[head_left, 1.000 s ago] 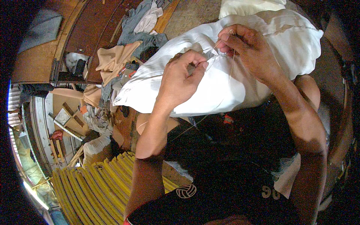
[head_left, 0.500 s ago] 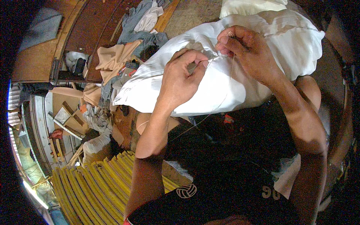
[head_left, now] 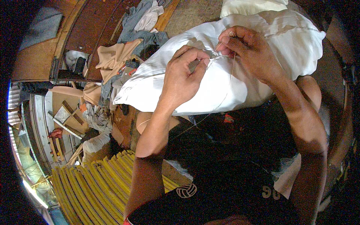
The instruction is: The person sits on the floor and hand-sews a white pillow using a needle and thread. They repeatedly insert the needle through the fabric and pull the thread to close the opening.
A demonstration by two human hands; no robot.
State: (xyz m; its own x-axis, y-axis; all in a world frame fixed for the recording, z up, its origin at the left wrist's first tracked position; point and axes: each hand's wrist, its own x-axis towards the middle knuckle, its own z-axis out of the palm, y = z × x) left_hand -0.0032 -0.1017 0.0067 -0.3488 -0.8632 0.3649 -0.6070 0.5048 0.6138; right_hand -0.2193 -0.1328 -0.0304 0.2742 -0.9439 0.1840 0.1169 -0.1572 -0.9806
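1. White cushion fabric was puckered up between the two hands. The left hand pinched a fold of it between thumb and forefinger, the other fingers curled under. A firm, flat pinch right beside the thread looked like the best support for such fine work.
2. The right hand had its thumb and fingertips pressed together on a pale thread, just beside the left. Anything else in that grip was too small to tell. Short, even pulls seemed wisest, to spare the fabric from bunching.
3. Loose thread trailed below the right hand, over the cushion and down across the dark clothing; it wanted guiding clear of loops and snags.
4. The cushion seemed to lie across the knees, one long side toward the body; steady legs would have helped.
5. Farther out lay a cream bundle, tan cloth and yellow slats.
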